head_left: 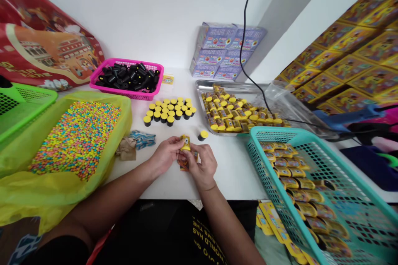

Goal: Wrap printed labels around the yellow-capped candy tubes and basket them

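My left hand (165, 155) and my right hand (202, 165) meet at the table's front edge, both closed around one small yellow-capped tube (185, 142) with a yellow label on it. Orange-yellow label strips (183, 165) show below the fingers. One loose black tube with a yellow cap (203, 135) stands just right of the hands. A cluster of several yellow-capped black tubes (169, 111) stands behind the hands.
A pink basket of black tubes (128, 75) sits at the back. A yellow-lined tray of coloured candy beads (76, 138) is left. A metal tray of labelled tubes (236, 114) and a teal basket (258, 132) holding more are right. Boxes (224, 51) stand behind.
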### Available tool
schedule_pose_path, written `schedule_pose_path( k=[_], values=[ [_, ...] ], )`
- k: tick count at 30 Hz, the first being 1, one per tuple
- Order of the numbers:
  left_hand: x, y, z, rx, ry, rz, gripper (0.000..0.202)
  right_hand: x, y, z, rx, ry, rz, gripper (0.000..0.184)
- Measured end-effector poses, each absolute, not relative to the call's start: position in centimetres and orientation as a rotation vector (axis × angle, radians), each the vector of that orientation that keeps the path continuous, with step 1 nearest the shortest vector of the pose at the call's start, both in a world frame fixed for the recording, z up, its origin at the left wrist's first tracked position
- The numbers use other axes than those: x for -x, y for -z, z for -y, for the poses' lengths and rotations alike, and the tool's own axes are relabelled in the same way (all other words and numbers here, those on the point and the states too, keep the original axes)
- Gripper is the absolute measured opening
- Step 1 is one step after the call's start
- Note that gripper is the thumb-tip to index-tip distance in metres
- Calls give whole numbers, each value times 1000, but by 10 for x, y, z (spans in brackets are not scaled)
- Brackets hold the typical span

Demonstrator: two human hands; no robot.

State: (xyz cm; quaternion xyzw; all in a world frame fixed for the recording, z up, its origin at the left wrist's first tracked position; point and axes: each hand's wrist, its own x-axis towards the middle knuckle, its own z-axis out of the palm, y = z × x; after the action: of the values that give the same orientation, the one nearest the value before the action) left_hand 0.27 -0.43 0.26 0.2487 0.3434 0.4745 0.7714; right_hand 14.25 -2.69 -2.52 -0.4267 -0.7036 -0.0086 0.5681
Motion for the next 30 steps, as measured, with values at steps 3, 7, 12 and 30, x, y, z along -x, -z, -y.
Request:
schedule_pose_path(
  k=[3, 7, 12, 30],
  values=[
    [-2, -5, 5, -576, -1066, -717, 42, -143, 24, 27, 972, -18, 1645, 22],
    [-1, -6, 4, -642, -1075, -706, 37, -143, 23, 26, 966, -90, 1631, 19],
    [0, -3, 1, -642, -1082, -771, 41, -143, 26, 26, 964, -144, 1616, 14],
    [-1, 4, -2, -448, -1020, -739, 35, -140, 26, 23, 948, -69, 1727, 31]
  ],
)
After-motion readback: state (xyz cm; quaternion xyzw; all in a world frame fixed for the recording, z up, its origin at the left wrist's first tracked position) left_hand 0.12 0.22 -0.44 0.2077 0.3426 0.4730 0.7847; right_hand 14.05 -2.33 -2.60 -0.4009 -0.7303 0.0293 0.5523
